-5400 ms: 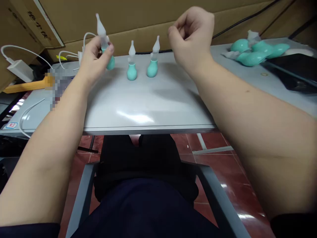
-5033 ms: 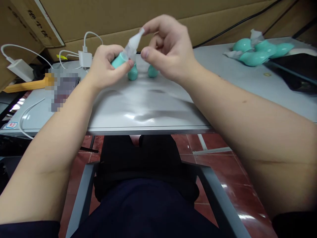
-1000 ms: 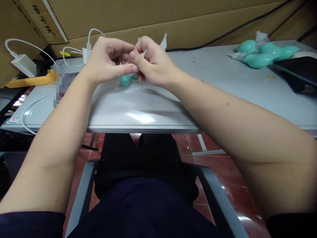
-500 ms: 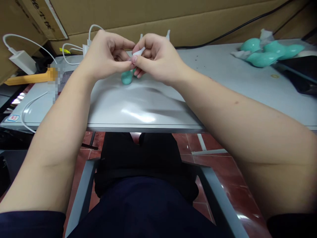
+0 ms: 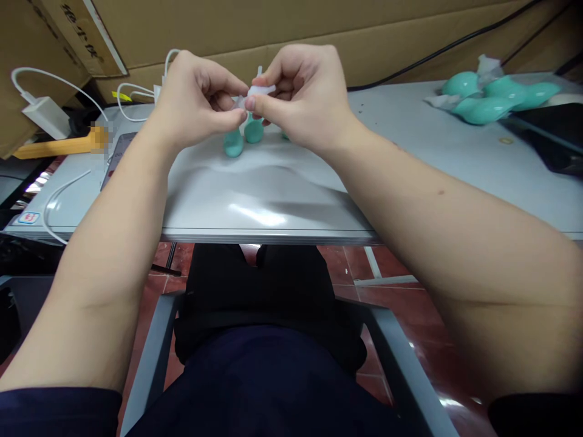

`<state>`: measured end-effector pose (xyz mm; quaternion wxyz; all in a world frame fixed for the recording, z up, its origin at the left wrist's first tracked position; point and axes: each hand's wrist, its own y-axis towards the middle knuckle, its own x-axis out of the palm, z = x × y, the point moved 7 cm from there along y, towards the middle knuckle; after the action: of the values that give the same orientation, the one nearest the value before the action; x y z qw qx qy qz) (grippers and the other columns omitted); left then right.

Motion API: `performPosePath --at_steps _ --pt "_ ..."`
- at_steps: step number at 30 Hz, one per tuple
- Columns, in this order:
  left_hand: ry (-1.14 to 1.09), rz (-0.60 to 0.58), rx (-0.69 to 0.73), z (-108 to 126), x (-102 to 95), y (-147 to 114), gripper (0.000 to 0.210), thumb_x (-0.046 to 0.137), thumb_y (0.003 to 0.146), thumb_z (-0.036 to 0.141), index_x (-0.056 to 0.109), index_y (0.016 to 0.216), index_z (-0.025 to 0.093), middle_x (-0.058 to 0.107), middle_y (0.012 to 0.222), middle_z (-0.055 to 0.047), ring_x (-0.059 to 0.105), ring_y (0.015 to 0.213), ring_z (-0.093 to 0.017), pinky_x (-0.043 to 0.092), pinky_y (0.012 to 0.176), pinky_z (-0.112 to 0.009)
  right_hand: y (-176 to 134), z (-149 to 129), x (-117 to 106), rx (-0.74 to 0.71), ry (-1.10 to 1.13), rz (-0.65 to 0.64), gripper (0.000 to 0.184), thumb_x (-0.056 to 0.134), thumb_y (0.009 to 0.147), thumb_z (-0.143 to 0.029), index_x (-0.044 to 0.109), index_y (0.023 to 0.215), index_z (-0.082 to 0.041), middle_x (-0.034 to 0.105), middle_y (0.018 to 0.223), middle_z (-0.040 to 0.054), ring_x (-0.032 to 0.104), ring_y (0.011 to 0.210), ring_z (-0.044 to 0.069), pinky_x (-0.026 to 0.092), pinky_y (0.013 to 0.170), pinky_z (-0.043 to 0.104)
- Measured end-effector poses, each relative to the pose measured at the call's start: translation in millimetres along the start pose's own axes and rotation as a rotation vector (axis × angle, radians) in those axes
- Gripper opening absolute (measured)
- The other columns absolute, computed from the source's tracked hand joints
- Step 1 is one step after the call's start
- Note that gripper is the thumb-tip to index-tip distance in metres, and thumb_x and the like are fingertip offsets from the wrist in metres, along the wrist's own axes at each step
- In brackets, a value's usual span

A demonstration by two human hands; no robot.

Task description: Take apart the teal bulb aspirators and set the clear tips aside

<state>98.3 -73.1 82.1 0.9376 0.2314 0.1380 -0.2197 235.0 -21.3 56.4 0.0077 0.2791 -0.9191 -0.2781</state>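
Head view. We see both hands raised together over the far middle of the counter (image 5: 273,200). The left hand (image 5: 191,100) and the right hand (image 5: 300,97) meet at their fingertips, and between them they pinch a small clear tip (image 5: 259,91). The tip lies roughly level, its long axis running left to right from one hand to the other; the right thumb and forefinger close on its right part, the left thumb and forefinger on its left end. Both hands are thus clenched on the same piece, neither one nearer to it than the other. How much of the tip sits inside the fingers we cannot tell, since they cover most of it.

Directly below the hands, on the counter, stand two teal bulbs (image 5: 233,142), close beside each other; the second bulb (image 5: 254,130) is just right of the first, and a third is barely visible behind the right hand. The tip is held above them and apart from them, so the bulbs lie straight down and slightly away from us with respect to the grip.

At far right a heap of bulbs (image 5: 492,100) rests on the counter, well apart from the hands. At left we note a white charger (image 5: 40,115) with its cable (image 5: 59,197), and cardboard (image 5: 273,30) behind the counter.
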Motion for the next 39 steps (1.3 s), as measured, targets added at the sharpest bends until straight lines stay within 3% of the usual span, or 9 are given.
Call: performPosePath --at_steps 4,8,12,17,20,23,27,31,39 --pt "0.117 0.105 0.071 -1 -15.3 3 0.045 0.100 0.089 0.058 0.086 0.121 0.030 0.078 0.085 -0.005 0.072 0.123 -0.037 0.065 0.092 -0.043 -7 -14 -5 -0.087 -0.115 0.067 0.046 0.105 0.086 -0.051 0.065 0.088 -0.027 0.068 0.090 0.0033 0.066 0.086 0.024 0.055 0.074 0.037" --pt "0.283 0.248 0.200 -12 -44.2 6 0.030 0.103 0.086 0.048 0.083 0.089 0.026 0.072 0.076 -0.002 0.070 0.082 -0.023 0.057 0.072 -0.036 -18 -5 24 0.039 -0.325 -0.280 0.025 0.098 0.091 -0.030 0.074 0.086 -0.024 0.070 0.080 0.0016 0.063 0.073 0.021 0.050 0.065 0.034" --pt "0.316 0.116 0.348 -24 -50.5 12 0.030 0.097 0.090 0.047 0.081 0.090 0.022 0.074 0.076 0.000 0.071 0.068 -0.018 0.052 0.060 -0.031 -29 9 53 0.071 -0.582 -0.561 0.018 0.090 0.087 -0.005 0.079 0.092 -0.018 0.068 0.076 -0.0010 0.059 0.070 0.017 0.044 0.068 0.032" --pt "0.266 0.103 0.341 -27 -52.3 16 0.025 0.104 0.084 0.042 0.084 0.086 0.027 0.079 0.078 -0.002 0.071 0.065 -0.020 0.059 0.059 -0.037 -30 9 58 0.109 -0.634 -0.589 0.022 0.096 0.089 -0.010 0.081 0.104 -0.016 0.069 0.081 -0.0009 0.061 0.074 0.018 0.042 0.069 0.032" --pt "0.272 0.142 0.340 -23 -50.8 12 0.031 0.105 0.084 0.047 0.085 0.083 0.022 0.077 0.073 -0.002 0.069 0.061 -0.018 0.055 0.056 -0.034 -27 4 45 0.148 -0.539 -0.507 0.021 0.097 0.093 -0.022 0.078 0.100 -0.018 0.071 0.084 0.0011 0.063 0.076 0.019 0.044 0.069 0.033" --pt "0.264 0.132 0.359 -23 -50.6 10 0.037 0.105 0.084 0.054 0.088 0.084 0.022 0.077 0.072 -0.005 0.070 0.060 -0.020 0.054 0.057 -0.036 -16 -5 22 0.106 -0.389 -0.248 0.036 0.096 0.096 -0.037 0.065 0.086 -0.023 0.068 0.081 0.0026 0.063 0.076 0.021 0.048 0.069 0.035" --pt "0.267 0.056 0.305 -31 -50.5 13 0.041 0.107 0.081 0.063 0.090 0.089 0.025 0.078 0.079 -0.006 0.074 0.069 -0.026 0.067 0.077 -0.052 -7 -8 3 0.077 -0.223 0.010 0.057 0.106 0.080 -0.060 0.060 0.093 -0.028 0.070 0.085 0.0039 0.069 0.087 0.027 0.058 0.077 0.041" --pt "0.244 0.048 0.309 -29 -49.5 14 0.042 0.110 0.080 0.061 0.090 0.091 0.025 0.080 0.082 -0.009 0.077 0.071 -0.029 0.069 0.073 -0.053 -6 -3 4 0.108 -0.116 0.067 0.062 0.108 0.068 -0.068 0.070 0.093 -0.025 0.074 0.088 0.0080 0.072 0.095 0.031 0.063 0.089 0.048" --pt "0.273 0.084 0.311 -17 -43.3 8 0.039 0.112 0.080 0.061 0.093 0.091 0.029 0.084 0.086 -0.009 0.081 0.078 -0.034 0.073 0.080 -0.063 -6 9 3 0.107 -0.019 0.091 0.033 0.102 0.076 -0.050 0.079 0.086 -0.028 0.078 0.092 0.0095 0.072 0.088 0.032 0.068 0.093 0.054"
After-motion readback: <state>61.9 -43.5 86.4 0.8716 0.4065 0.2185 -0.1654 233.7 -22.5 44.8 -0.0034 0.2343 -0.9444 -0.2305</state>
